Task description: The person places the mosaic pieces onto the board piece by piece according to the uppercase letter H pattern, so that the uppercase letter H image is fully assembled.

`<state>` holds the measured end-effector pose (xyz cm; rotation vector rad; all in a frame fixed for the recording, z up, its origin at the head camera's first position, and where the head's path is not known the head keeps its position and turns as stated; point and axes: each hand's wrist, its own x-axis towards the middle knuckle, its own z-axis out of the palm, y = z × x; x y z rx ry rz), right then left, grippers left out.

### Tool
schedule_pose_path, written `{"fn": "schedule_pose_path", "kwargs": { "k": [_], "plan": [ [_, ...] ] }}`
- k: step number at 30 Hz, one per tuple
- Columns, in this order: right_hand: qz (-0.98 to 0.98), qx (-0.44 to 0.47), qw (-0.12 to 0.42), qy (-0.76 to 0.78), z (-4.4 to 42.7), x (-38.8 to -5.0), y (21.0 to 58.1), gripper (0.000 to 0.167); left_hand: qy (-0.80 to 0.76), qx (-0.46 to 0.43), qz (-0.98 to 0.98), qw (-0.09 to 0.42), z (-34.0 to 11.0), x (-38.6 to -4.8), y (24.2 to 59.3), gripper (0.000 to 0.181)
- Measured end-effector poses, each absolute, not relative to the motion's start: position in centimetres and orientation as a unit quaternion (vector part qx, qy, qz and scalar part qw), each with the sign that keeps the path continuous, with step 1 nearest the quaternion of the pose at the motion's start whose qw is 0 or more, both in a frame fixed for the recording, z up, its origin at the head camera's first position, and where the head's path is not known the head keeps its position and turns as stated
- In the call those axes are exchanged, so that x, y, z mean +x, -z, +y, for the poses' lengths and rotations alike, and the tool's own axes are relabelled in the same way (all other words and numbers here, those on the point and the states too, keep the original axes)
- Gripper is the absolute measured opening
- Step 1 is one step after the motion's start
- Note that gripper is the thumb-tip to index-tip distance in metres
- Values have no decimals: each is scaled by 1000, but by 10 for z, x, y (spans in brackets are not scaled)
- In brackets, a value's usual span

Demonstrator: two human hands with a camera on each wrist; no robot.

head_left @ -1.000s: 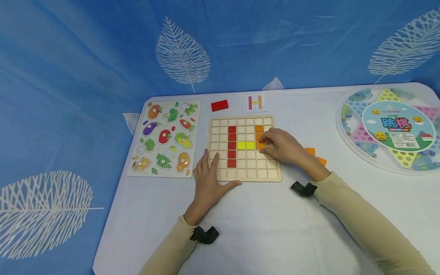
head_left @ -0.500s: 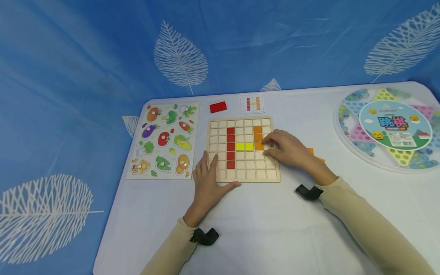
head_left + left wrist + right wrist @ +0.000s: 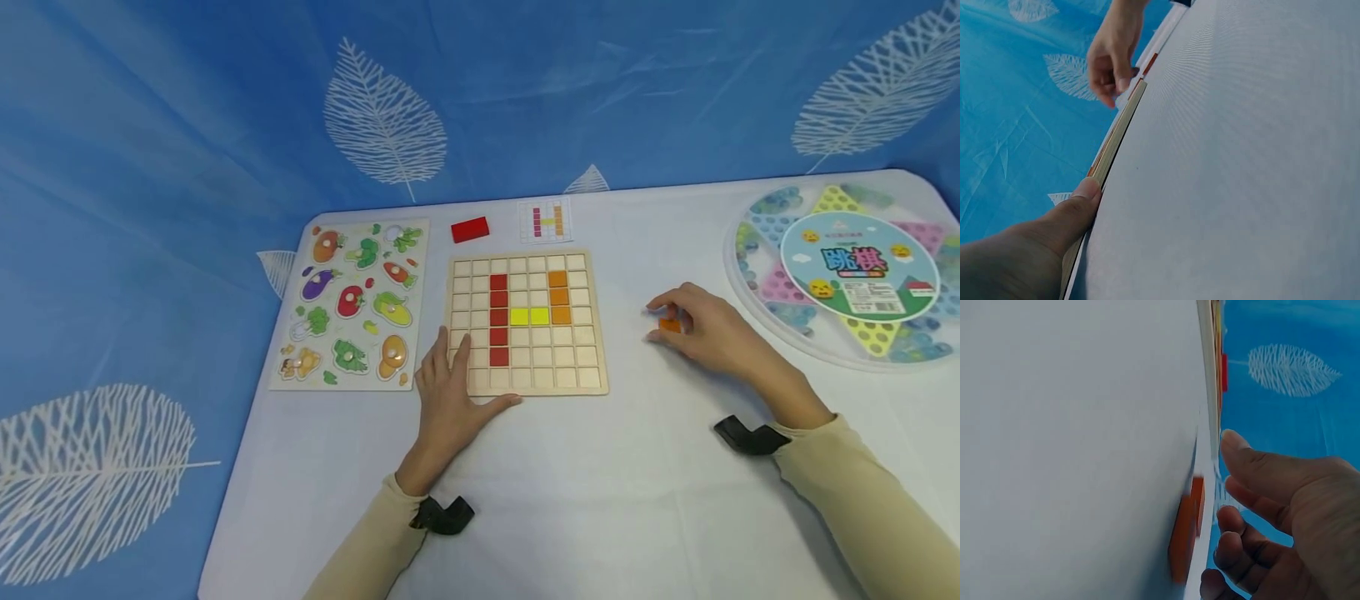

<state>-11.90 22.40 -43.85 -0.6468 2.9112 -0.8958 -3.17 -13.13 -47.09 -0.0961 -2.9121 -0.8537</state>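
Observation:
My left hand (image 3: 448, 402) rests at the near left corner of a wooden grid board (image 3: 551, 379), fingers over its left side. In the left wrist view the thumb (image 3: 1079, 206) lies against the board's edge. Several red tiles (image 3: 498, 317) form a column in the grid. Two yellow tiles (image 3: 529, 317) sit in a row between that column and a shorter column of orange tiles (image 3: 559, 297). Right of the board, my right hand (image 3: 705, 329) hovers over loose orange tiles (image 3: 670, 325), partly hidden below it. The right wrist view shows thumb and fingers spread apart, not touching these orange tiles (image 3: 1183, 540).
A red block (image 3: 470, 229) and a small pattern card (image 3: 545, 220) lie beyond the board. On the left is a vegetable puzzle board (image 3: 285, 382). A round plastic game box (image 3: 860, 267) occupies the far right. The white table (image 3: 585, 500) meets a blue leaf-print cloth behind.
My right hand has left the orange column and moved right to the loose orange tiles. The three orange tiles stay in the grid. My left hand keeps its place at the board.

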Motion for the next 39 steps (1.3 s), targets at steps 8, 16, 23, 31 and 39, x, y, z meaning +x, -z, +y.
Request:
{"fn": "schedule_pose_path", "kwargs": {
  "k": [8, 16, 23, 31, 39],
  "plan": [
    [943, -192, 53, 268, 243, -114, 439, 27, 283, -32, -957, 52, -131, -32, 472, 108],
    [923, -245, 38, 294, 236, -117, 444, 24, 290, -30, -955, 52, -131, -32, 473, 108],
    [918, -257, 33, 299, 233, -120, 448, 26, 288, -32, -956, 53, -132, -32, 473, 108],
    [914, -255, 37, 313, 234, -120, 449, 28, 286, -32, -956, 54, -132, -32, 473, 108],
    [917, -250, 41, 309, 234, -120, 448, 27, 288, -32, -956, 54, -131, -32, 474, 107]
  ]
}}
